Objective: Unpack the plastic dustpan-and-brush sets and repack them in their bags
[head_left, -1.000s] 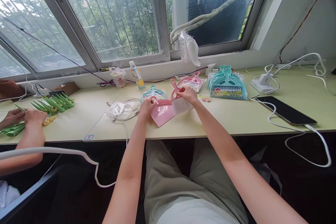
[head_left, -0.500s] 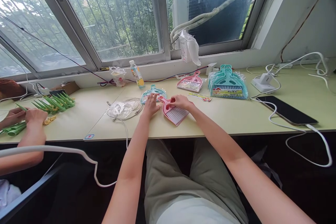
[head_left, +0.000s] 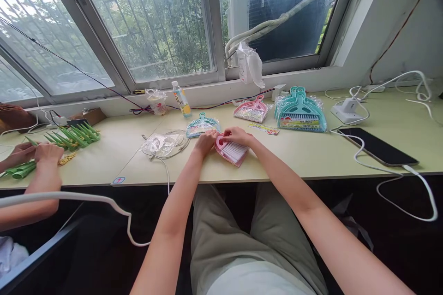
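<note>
On the desk in front of me lies a small pink dustpan (head_left: 238,163) with a pink hand brush (head_left: 234,150), white bristles toward me. My left hand (head_left: 207,142) is closed around the handle end of the dustpan. The fingers of my right hand (head_left: 238,135) pinch the upper part of the brush, where the two pieces overlap; its fingertips are partly hidden. Just behind my left hand is a teal dustpan set (head_left: 202,124) in clear wrapping. A printed card strip (head_left: 263,128) lies to the right, beyond my right hand.
Wrapped teal dustpan sets (head_left: 301,113) and a pink set (head_left: 252,109) sit at the back. Left are a clear bag (head_left: 164,144) with a cable and a drink bottle (head_left: 182,100). A charging phone (head_left: 379,146) lies right. A co-worker's hands (head_left: 48,153) handle green pieces at far left.
My left hand has moved right, from beside the teal set onto the pink dustpan's handle, and its fingers have closed. My right hand stays on the brush.
</note>
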Demonstrator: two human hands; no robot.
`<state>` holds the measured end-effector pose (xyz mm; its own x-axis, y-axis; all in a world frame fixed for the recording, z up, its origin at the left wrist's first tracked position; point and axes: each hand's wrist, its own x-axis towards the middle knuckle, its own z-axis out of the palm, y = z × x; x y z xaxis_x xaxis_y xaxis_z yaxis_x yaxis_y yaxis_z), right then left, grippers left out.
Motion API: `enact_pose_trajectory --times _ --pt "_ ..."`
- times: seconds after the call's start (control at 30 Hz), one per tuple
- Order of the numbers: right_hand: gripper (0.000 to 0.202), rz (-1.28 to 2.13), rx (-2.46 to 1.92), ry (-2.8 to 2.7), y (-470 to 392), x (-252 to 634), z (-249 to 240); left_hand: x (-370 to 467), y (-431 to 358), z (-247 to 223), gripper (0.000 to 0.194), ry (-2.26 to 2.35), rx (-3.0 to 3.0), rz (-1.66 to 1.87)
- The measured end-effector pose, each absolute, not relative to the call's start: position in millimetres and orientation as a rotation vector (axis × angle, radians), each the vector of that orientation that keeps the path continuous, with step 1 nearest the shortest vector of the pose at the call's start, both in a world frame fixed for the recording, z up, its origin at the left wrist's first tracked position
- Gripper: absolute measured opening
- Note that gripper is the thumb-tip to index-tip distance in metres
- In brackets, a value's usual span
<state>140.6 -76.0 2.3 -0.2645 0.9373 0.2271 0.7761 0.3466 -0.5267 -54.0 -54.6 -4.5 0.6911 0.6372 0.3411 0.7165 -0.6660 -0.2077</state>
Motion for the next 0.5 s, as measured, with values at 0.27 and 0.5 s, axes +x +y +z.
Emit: enact_pose_trajectory --times 0.27,0.5 --pt "0.032 0.293 -1.581 -2.136 -75 145 5 -49 -50 -13 0.013 -1.223 -2.839 -0.730" --pt "0.034 0.208 -1.721 -2.125 -86 142 14 -46 -44 -18 0.004 -1.345 -2.957 -0.973"
